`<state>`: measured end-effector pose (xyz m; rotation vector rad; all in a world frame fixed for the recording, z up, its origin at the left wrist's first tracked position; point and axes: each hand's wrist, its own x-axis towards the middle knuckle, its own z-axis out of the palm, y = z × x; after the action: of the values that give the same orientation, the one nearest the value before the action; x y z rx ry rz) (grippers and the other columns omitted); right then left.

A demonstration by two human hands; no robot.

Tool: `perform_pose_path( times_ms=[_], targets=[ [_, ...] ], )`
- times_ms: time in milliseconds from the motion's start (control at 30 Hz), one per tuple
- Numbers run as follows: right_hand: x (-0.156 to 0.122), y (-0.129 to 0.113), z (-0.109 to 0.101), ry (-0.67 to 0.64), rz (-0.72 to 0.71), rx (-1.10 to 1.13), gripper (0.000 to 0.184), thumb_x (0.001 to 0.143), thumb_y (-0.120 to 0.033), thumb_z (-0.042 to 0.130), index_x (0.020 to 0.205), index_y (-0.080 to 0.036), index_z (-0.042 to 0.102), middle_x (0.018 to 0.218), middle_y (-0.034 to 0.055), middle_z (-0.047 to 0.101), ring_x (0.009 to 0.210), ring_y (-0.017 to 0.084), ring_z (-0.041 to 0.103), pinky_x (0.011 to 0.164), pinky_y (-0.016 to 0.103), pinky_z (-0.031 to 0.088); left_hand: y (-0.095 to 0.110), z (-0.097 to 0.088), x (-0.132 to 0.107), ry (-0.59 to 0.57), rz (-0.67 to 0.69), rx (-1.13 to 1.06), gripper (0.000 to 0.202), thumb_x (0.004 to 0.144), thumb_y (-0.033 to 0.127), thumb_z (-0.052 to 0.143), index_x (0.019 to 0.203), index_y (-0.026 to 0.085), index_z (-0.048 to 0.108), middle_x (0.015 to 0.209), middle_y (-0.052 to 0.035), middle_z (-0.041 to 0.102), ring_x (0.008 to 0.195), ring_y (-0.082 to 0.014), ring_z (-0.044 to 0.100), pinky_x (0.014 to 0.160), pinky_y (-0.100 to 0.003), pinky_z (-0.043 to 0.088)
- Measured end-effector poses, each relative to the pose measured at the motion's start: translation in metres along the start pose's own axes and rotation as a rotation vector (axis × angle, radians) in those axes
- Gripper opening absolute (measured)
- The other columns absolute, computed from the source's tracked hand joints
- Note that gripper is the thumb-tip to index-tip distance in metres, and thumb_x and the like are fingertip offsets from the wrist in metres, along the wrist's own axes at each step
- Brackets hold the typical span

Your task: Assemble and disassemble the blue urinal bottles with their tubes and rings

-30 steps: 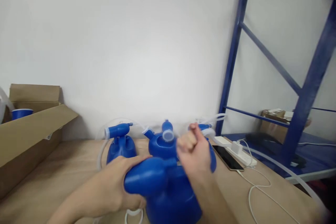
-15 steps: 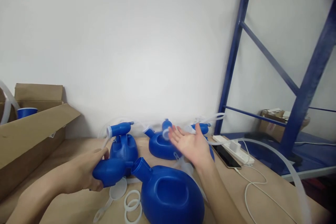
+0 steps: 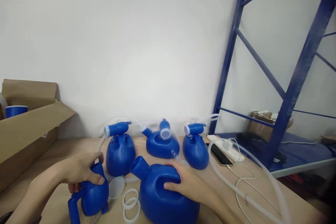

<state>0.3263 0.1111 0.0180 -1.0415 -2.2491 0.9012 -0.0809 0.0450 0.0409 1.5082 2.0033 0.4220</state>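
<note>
My left hand [image 3: 81, 171] grips a blue funnel-shaped attachment [image 3: 90, 194] at its top, low on the left of the wooden table [image 3: 52, 161]. My right hand [image 3: 187, 183] rests on a large blue plastic container [image 3: 162, 196] with a spout pointing up-left, fingers curled into its recessed handle. A clear cap on a strap [image 3: 117, 187] and white rings [image 3: 131, 204] lie between the two.
Three more blue containers [image 3: 119, 152] [image 3: 160, 143] [image 3: 195, 147] with clear tubes stand at the back by the wall. An open cardboard box [image 3: 26, 129] is on the left. A phone [image 3: 219, 154], power strip [image 3: 225, 144], white cables and a long clear hose [image 3: 262, 178] lie right, beside a blue metal rack [image 3: 288, 94].
My left hand has carried the blue attachment down and to the left, away from the container. My right hand went from raised and spread to down onto the large container's handle.
</note>
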Motion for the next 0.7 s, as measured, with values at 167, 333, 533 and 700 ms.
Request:
perform_pose_path(
  times_ms=[167,333,533,700],
  targets=[
    [-0.008,0.024,0.012,0.072,-0.091,0.096,0.044,0.084,-0.049,0.079,0.120,-0.024,0.073,0.132,0.0121,0.071,0.123,0.037,0.063,0.111,0.052,0.044,-0.019,0.015,0.014,0.030,0.043,-0.027,0.048,0.056,0.047,0.070,0.096,0.022,0.060,0.079,-0.0043,0.066,0.041,-0.0284,0.066,0.047,-0.047,0.059],
    [-0.011,0.029,0.012,0.034,-0.122,0.161,0.044,0.082,-0.049,0.082,0.117,-0.024,0.073,0.134,0.0125,0.071,0.126,0.037,0.063,0.113,0.054,0.043,-0.040,0.023,0.006,0.175,0.113,-0.006,0.032,0.074,0.027,0.043,0.096,0.020,0.065,0.074,-0.0006,0.066,0.037,-0.0212,0.064,0.037,-0.030,0.047],
    [-0.017,0.032,0.007,0.040,-0.120,0.184,0.040,0.084,-0.049,0.080,0.116,-0.025,0.073,0.134,0.0127,0.071,0.125,0.038,0.063,0.111,0.054,0.044,-0.022,0.002,-0.006,0.338,0.220,0.131,0.035,0.075,0.030,0.054,0.101,0.022,0.076,0.082,-0.0047,0.074,0.060,-0.0238,0.072,0.051,-0.028,0.053],
    [-0.024,0.039,-0.001,0.038,-0.128,0.152,0.044,0.087,-0.054,0.077,0.120,-0.026,0.073,0.136,0.0129,0.070,0.129,0.040,0.061,0.114,0.057,0.040,0.018,0.031,-0.025,0.253,0.379,0.334,0.041,0.067,0.031,0.063,0.104,0.031,0.081,0.089,-0.0022,0.076,0.082,-0.0280,0.072,0.074,-0.036,0.058]
  ],
)
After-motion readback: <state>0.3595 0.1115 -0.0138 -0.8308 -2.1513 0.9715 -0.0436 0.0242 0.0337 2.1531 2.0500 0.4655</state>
